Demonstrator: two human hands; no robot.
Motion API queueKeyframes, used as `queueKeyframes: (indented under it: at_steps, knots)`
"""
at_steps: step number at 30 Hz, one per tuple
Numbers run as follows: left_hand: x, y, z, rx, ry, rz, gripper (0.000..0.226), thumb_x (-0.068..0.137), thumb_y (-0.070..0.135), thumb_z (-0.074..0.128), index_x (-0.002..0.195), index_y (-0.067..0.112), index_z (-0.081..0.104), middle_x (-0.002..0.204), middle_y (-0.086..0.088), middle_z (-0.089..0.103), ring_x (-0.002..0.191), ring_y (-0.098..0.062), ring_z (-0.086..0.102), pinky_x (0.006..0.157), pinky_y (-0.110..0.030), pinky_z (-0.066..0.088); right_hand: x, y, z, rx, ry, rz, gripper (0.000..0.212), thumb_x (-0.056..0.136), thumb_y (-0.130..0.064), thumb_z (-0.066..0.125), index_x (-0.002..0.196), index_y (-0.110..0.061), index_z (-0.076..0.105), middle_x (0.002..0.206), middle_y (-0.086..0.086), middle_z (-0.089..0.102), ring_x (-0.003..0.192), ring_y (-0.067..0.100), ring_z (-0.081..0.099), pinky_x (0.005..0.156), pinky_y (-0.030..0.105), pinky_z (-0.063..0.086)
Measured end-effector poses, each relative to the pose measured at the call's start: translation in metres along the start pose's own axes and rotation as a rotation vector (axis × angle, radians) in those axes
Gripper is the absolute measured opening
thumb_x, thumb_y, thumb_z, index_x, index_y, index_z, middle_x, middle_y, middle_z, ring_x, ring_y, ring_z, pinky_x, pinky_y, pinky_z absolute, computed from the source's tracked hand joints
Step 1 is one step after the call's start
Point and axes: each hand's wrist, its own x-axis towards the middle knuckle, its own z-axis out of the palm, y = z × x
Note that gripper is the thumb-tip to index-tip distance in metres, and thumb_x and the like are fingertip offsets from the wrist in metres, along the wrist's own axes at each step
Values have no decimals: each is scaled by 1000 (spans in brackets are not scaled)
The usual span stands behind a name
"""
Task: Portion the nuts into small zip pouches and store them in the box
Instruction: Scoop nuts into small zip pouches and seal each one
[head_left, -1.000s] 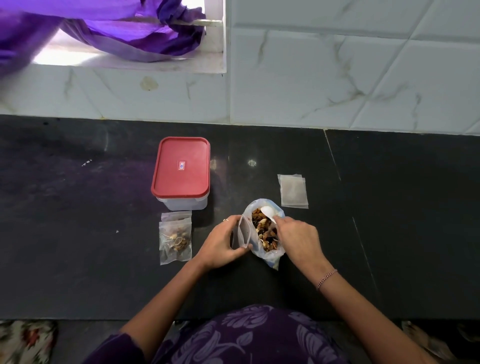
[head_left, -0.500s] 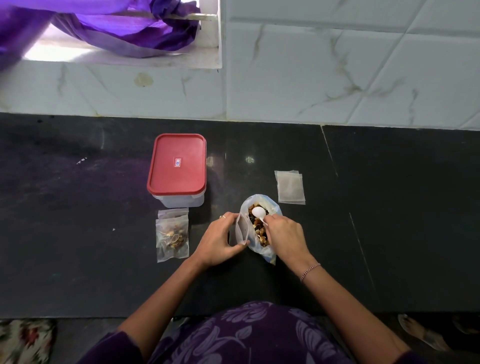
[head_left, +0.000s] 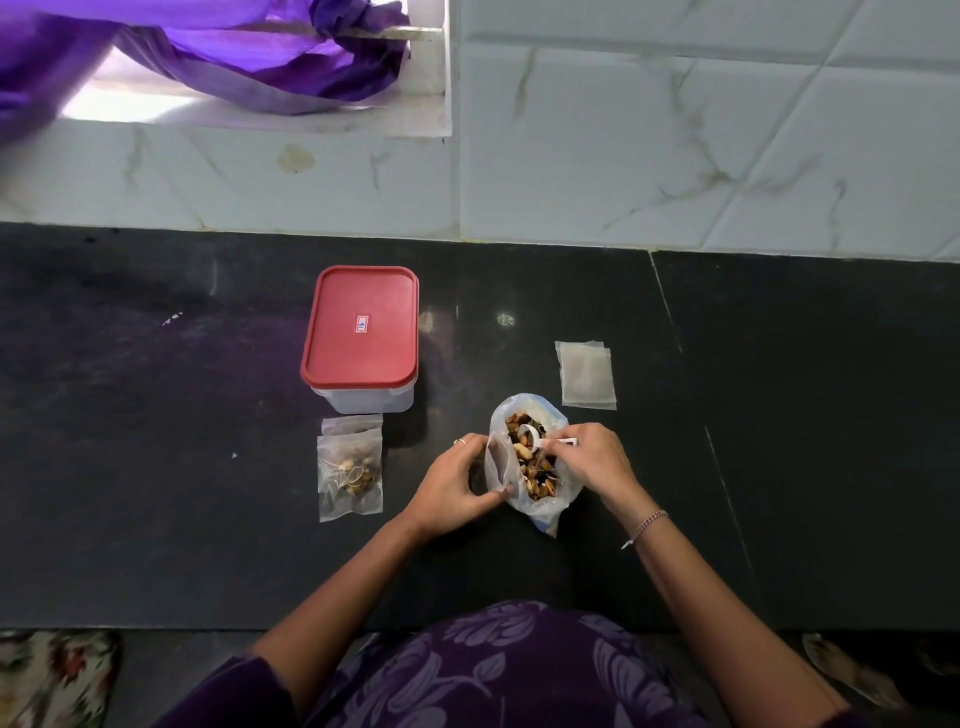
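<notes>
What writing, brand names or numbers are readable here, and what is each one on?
Sticker on the red lid: a red and blue mark, too small and blurred to read.
Pouches, nut bag, spoon: no writing visible.

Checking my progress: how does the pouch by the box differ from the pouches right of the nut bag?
The pouch by the box holds nuts; the pouches at right look empty. The pouch is single; the pouches form a flat stack. Both are small, clear and lie on the counter.
</notes>
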Motion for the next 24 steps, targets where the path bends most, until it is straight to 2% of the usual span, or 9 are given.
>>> queueKeyframes:
  at_steps: [4, 6, 8, 11, 15, 18, 24]
  knots:
    - [2, 2, 3, -42, 5, -30, 54, 74, 56, 67, 110, 16, 59, 104, 3, 61, 95, -10, 58, 83, -40, 51, 2, 3, 2, 255, -55, 124, 16, 84, -24, 69, 98, -16, 74, 103, 1, 69, 92, 12, 60, 77, 25, 48]
    - [2, 2, 3, -56, 3, -31, 55, 74, 55, 68, 111, 15, 59, 104, 2, 61, 96, -11, 58, 83, -40, 51, -1, 4, 1, 351, -70, 178, 20, 84, -22, 69, 101, -12, 73, 85, 0, 67, 78, 10, 59, 65, 23, 46]
    - [1, 3, 3, -72, -6, -32, 54, 75, 54, 68, 113, 15, 59, 106, 2, 61, 98, -11, 58, 85, -40, 51, -5, 5, -1, 452, -76, 229, 20, 86, -19, 67, 102, -8, 71, 66, -3, 56, 58, 6, 50, 47, 17, 39]
    - [-2, 4, 2, -96, -11, -34, 52, 77, 51, 69, 115, 18, 58, 107, 4, 60, 100, -11, 58, 85, -41, 51, -10, 10, -6, 566, -70, 305, 15, 89, -16, 64, 100, -7, 68, 60, -3, 51, 45, 3, 42, 33, 13, 30]
    - [-5, 7, -1, -144, 14, -39, 55, 75, 48, 72, 120, 20, 56, 112, 6, 59, 106, -11, 58, 90, -39, 52, -13, 23, -8, 657, -66, 342, 16, 88, -18, 65, 102, -11, 67, 60, -2, 43, 46, 5, 32, 34, 14, 23]
    - [-5, 8, -4, -164, 56, -45, 62, 72, 51, 74, 122, 20, 54, 117, 8, 58, 111, -10, 57, 93, -38, 52, -17, 31, -7, 725, -56, 323, 16, 88, -19, 65, 101, -11, 67, 57, -4, 41, 46, 4, 31, 35, 14, 23]
    - [1, 8, -12, -97, 106, -53, 69, 68, 60, 75, 120, 23, 51, 116, 9, 58, 109, -8, 56, 90, -39, 52, -25, 28, -3, 623, 64, 237, 7, 88, -29, 65, 92, -24, 68, 85, 1, 64, 67, 11, 49, 51, 21, 37]
